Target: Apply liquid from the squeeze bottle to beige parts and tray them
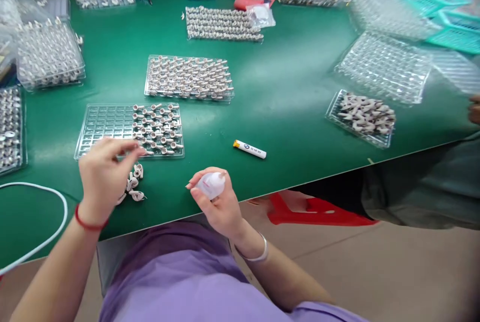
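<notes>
Purple shirt [202, 284]; left hand [107, 169] arched; right hand [224, 209] cupping bottle [210, 185].

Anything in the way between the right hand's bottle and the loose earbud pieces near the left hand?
Nothing visible: only green tabletop shows between the squeeze bottle in the right hand and the earbud pieces. The left hand overlaps their left edge in this view, outside that path.

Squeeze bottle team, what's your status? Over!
Right hand holding squeeze bottle. Left hand over front edge of part-filled tray, grip unclear. Loose earbud shells beside it; neither hand visibly blocked.
</notes>
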Action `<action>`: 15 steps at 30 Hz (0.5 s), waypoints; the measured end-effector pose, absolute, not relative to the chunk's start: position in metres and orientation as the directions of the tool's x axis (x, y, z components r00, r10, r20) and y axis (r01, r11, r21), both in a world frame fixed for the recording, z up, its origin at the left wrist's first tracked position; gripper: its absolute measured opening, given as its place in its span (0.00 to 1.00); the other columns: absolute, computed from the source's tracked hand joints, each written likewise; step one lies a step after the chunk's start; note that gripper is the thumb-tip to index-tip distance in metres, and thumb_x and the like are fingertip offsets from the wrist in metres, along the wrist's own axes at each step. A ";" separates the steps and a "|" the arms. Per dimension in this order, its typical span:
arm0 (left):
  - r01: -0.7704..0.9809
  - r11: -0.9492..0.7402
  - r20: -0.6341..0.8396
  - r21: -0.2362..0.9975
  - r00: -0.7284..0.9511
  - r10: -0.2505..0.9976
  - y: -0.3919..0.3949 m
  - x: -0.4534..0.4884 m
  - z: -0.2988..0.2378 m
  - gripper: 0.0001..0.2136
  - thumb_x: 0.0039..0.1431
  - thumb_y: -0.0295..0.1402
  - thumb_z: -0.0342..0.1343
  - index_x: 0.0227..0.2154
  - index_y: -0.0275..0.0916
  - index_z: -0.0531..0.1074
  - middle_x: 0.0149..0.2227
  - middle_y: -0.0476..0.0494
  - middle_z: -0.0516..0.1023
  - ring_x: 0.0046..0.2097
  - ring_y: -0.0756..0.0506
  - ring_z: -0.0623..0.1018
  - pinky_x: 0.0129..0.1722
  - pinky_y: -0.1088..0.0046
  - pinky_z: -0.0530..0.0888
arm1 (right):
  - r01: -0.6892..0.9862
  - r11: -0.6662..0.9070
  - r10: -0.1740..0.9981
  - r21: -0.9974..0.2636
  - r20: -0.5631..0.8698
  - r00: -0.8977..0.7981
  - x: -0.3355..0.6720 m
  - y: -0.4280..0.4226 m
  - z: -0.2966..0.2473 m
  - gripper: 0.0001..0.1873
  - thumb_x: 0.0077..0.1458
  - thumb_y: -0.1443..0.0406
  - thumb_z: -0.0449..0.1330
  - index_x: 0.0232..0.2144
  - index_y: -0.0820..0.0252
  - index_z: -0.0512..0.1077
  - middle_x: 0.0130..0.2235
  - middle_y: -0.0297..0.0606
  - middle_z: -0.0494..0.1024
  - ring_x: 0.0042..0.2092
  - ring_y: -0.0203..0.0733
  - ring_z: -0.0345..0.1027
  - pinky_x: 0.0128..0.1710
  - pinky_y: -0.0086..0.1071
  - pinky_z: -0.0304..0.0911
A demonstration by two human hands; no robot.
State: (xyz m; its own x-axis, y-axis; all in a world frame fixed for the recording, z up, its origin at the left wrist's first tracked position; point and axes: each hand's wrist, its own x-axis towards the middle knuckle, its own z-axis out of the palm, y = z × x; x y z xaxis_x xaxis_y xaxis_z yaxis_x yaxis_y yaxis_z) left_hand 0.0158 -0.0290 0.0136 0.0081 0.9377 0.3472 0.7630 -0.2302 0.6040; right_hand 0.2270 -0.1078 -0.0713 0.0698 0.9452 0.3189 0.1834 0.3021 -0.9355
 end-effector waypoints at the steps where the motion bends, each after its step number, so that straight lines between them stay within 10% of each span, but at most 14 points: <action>1: 0.816 -0.239 0.401 0.527 0.009 0.916 -0.003 0.015 0.016 0.09 0.55 0.40 0.62 0.33 0.43 0.82 0.36 0.44 0.82 0.35 0.44 0.77 0.41 0.67 0.73 | 0.182 0.293 0.949 -0.939 0.309 0.066 0.227 -0.106 -0.072 0.11 0.59 0.63 0.60 0.43 0.55 0.62 0.37 0.35 0.74 0.36 0.38 0.74 0.36 0.34 0.72; 15: 0.957 -0.172 0.196 0.233 0.128 0.972 0.105 -0.004 -0.003 0.12 0.54 0.32 0.55 0.37 0.40 0.83 0.40 0.41 0.84 0.43 0.37 0.80 0.42 0.65 0.71 | 0.161 0.284 0.952 -0.945 0.298 0.074 0.224 -0.107 -0.073 0.11 0.58 0.65 0.60 0.42 0.56 0.63 0.36 0.35 0.74 0.33 0.36 0.72 0.32 0.31 0.71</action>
